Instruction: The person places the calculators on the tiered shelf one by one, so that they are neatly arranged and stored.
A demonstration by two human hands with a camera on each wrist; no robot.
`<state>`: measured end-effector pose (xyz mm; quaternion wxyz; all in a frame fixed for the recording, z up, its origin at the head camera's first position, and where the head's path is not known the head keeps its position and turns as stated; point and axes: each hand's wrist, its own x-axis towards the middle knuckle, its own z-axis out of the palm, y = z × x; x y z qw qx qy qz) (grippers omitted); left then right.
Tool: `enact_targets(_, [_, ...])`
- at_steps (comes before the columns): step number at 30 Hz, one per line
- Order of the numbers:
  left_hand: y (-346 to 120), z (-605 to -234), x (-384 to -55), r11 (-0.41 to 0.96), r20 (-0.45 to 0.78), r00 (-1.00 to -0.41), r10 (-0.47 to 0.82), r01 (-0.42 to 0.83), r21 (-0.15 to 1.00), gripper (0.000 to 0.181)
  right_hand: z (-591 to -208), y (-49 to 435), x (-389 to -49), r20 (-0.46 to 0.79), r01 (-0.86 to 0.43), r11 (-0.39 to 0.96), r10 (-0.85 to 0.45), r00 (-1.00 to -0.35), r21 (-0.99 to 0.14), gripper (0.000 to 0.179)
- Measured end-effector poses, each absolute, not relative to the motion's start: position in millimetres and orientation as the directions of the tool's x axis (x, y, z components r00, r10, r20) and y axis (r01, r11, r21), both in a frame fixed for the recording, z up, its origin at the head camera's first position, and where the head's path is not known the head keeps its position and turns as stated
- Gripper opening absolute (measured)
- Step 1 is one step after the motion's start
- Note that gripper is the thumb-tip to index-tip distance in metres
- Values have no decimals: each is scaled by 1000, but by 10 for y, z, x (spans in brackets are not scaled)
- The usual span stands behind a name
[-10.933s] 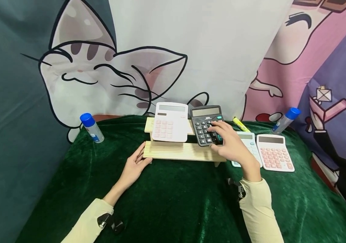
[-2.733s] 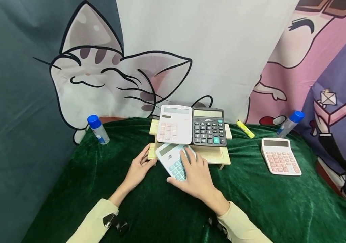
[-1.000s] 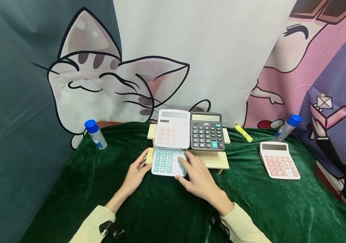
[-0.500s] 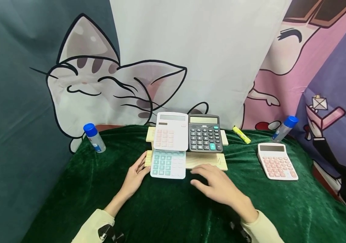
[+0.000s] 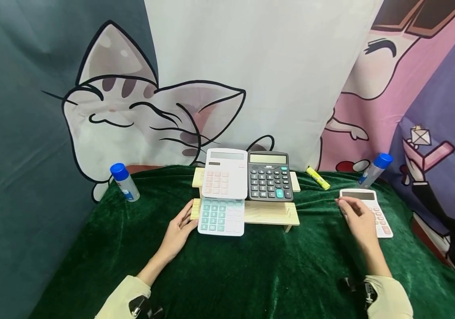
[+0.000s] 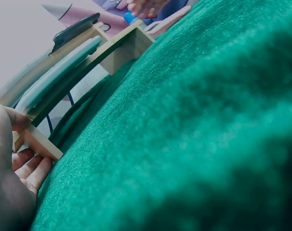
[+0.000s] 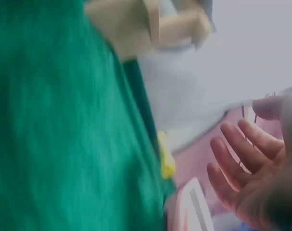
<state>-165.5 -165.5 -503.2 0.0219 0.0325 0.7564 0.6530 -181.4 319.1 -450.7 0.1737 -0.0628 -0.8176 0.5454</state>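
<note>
My left hand (image 5: 177,232) grips the left end of a two-step wooden stand (image 5: 271,213); in the left wrist view the thumb and fingers lie around its end piece (image 6: 42,143). On the upper step lean a white calculator with pale pink keys (image 5: 233,175) and a black calculator (image 5: 269,176). A white calculator with mint keys (image 5: 221,221) stands on the lower step, its top hidden behind the pink-keyed one. My right hand (image 5: 358,219) hovers over another pink-keyed calculator (image 5: 383,221) at the right and covers part of it. Its fingers look loosely spread in the right wrist view.
A blue-capped spray bottle (image 5: 125,182) stands at the left, and a second blue-capped bottle (image 5: 375,170) is behind the right calculator. A yellow tube (image 5: 317,178) lies right of the stand. Green velvet cloth (image 5: 243,279) covers the table before a cartoon curtain.
The black calculator was settled on the upper step, then the mint-keyed one straightened on the lower step. My right hand let go and moved right to the remaining calculator. My left hand stayed put.
</note>
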Motion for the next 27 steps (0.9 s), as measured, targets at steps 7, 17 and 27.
enact_targets(7, [-1658, -5032, -1650, 153, 6, -997, 74, 17, 988, 64, -4644, 3484, -1846, 180, 99, 422, 572, -800, -901, 20])
enact_targets(17, [-1634, -5005, -1641, 147, 9, -998, 68, 19, 989, 63, -4881, 3784, -1783, 114, 306, 732, 463, -879, -609, 94])
enact_targets(27, [-1639, -5008, -1636, 138, 12, -998, 65, 21, 990, 63, -4934, 3877, -1807, -54, 390, 790, 416, -908, -473, 125])
